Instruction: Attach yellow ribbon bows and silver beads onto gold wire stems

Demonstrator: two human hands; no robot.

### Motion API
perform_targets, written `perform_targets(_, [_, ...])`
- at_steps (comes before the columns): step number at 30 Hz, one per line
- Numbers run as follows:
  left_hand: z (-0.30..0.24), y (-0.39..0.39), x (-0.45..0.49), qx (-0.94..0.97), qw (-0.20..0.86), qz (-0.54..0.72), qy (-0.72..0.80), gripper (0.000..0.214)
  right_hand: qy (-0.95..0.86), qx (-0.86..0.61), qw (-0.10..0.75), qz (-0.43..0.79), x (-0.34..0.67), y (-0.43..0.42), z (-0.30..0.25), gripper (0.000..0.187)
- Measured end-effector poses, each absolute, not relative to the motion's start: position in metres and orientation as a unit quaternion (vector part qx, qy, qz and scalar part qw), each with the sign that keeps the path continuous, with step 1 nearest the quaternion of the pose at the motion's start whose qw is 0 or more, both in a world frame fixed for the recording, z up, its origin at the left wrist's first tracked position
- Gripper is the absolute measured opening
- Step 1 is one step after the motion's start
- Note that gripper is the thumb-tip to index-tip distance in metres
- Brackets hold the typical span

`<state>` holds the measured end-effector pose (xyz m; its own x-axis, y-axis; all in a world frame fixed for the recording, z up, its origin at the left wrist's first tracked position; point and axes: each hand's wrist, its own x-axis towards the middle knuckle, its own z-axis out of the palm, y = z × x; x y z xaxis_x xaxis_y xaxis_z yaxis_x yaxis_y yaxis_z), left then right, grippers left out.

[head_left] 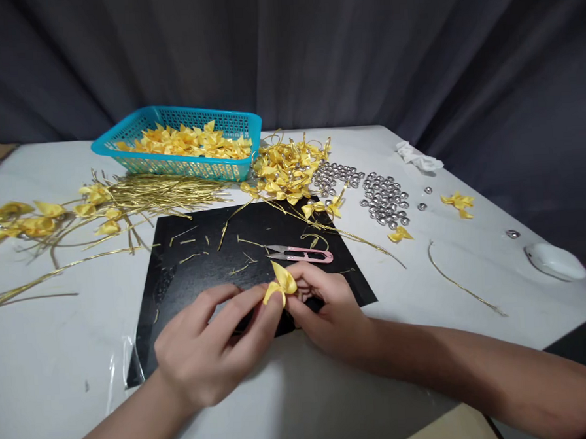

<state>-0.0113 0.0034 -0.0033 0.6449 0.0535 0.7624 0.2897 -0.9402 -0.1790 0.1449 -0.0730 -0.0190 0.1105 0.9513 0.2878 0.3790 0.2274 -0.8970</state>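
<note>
A yellow ribbon bow [281, 284] is pinched between my two hands, just above the near part of a black mat [200, 244]. My left hand [220, 334] grips the bow's left side with thumb and forefinger. On its right side, the fingers of my right hand [327, 306] are closed around the bow, and their tips are partly hidden. Just beyond the hands lies a pair of thread snips [302, 254] with pink handles, blades pointing left. Short gold cord scraps are scattered over the mat around the snips.
At the back stands a blue basket [182, 164] of yellow bows. A bundle of gold cords [158, 192] lies before it. Finished-looking bows with cords [290, 167] are heaped beside silver heart-shaped pieces [385, 198]. A white computer mouse [555, 261] and crumpled white cloth [417, 157] are at right.
</note>
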Motion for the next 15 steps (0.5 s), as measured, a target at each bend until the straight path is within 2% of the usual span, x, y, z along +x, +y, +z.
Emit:
perform_targets(3, [-0.0086, 0.0022, -0.0133, -0.898, 0.1, -0.411, -0.125, 0.021, -0.604, -0.56, 0.5, 0.268, 0.1446, -0.0724, -0.0197, 0.008])
perform_targets(10, [-0.0102, 0.0026, -0.0101, -0.89, 0.016, -0.423, -0.171, 0.018, -0.632, -0.559, 0.503, 0.188, 0.1431, -0.0729, -0.02, 0.011])
perform_targets(15, [-0.012, 0.0058, -0.0066, -0.878, -0.06, -0.406, -0.248, 0.007, -0.636, -0.561, 0.499, 0.179, 0.1407, -0.0738, -0.0208, 0.024])
